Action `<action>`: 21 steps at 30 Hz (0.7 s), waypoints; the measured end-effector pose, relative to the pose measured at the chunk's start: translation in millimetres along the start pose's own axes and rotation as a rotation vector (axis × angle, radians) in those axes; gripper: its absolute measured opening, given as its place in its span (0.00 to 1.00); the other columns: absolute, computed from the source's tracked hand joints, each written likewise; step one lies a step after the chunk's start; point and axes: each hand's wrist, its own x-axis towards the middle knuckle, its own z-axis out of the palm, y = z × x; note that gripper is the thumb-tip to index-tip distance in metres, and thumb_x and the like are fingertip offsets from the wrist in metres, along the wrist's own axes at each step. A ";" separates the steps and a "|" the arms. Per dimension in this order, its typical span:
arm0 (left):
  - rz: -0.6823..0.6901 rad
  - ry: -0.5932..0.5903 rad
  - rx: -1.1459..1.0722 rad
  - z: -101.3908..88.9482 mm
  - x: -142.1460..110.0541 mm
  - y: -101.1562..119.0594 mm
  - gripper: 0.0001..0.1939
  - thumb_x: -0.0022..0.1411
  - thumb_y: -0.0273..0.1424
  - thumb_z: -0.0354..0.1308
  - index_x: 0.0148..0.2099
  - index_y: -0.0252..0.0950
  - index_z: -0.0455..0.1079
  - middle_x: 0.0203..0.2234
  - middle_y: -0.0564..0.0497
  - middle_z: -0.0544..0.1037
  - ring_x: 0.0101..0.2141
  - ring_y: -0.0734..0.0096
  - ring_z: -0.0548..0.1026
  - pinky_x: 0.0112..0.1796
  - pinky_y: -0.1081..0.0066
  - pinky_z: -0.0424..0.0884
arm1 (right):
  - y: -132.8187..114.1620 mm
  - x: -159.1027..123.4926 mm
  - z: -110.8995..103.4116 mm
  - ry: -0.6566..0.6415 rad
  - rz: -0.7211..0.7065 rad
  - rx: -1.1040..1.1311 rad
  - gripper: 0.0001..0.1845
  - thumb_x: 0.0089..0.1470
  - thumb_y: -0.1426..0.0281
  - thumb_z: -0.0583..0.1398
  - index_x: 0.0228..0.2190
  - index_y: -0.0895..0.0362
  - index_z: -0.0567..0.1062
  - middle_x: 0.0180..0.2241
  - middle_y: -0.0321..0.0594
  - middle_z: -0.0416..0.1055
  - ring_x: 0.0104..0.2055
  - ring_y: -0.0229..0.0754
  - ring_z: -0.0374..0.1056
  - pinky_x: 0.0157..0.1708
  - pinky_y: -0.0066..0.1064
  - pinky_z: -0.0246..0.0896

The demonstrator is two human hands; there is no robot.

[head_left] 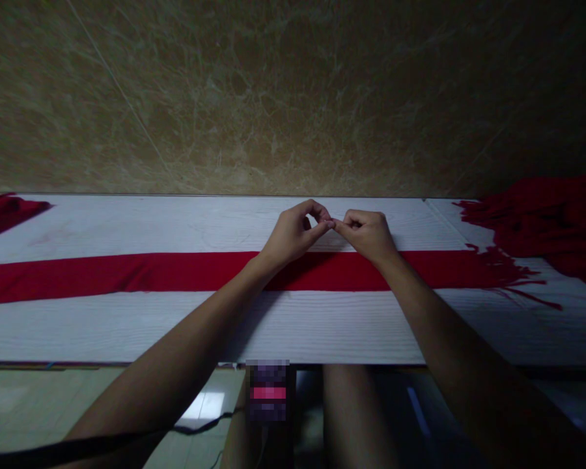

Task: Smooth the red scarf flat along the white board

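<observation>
A long red scarf [127, 272] lies flat across a white-covered table [176, 326], its fringe at the right end. My left hand [293, 231] and my right hand [368, 233] hover just beyond the scarf's far edge at the middle. Their fingertips meet in a pinch, each hand curled closed. Whatever sits between the fingertips is too small to make out.
A heap of red fringed cloth [551, 221] lies at the table's right end. Another red piece [4, 212] pokes in at the far left. A brown marbled wall [273, 98] rises right behind the table. Below the near edge are my knees and a dark cable [200, 426].
</observation>
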 end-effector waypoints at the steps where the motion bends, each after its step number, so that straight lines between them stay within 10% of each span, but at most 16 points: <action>1: -0.002 -0.001 0.003 0.0 0.0 0.0 0.08 0.65 0.34 0.65 0.39 0.34 0.73 0.33 0.51 0.78 0.27 0.76 0.69 0.29 0.75 0.63 | -0.6 0.0 -0.2 -0.003 0.004 0.001 0.39 0.53 0.35 0.61 0.15 0.53 0.62 0.15 0.30 0.51 0.21 0.34 0.47 0.24 0.33 0.42; 21: 0.015 0.001 0.003 1.4 0.1 -2.6 0.06 0.66 0.32 0.64 0.40 0.34 0.73 0.34 0.50 0.78 0.27 0.76 0.70 0.30 0.75 0.64 | 2.0 0.0 1.1 -0.014 0.022 -0.008 0.35 0.55 0.40 0.63 0.15 0.53 0.61 0.15 0.30 0.52 0.21 0.34 0.47 0.24 0.33 0.42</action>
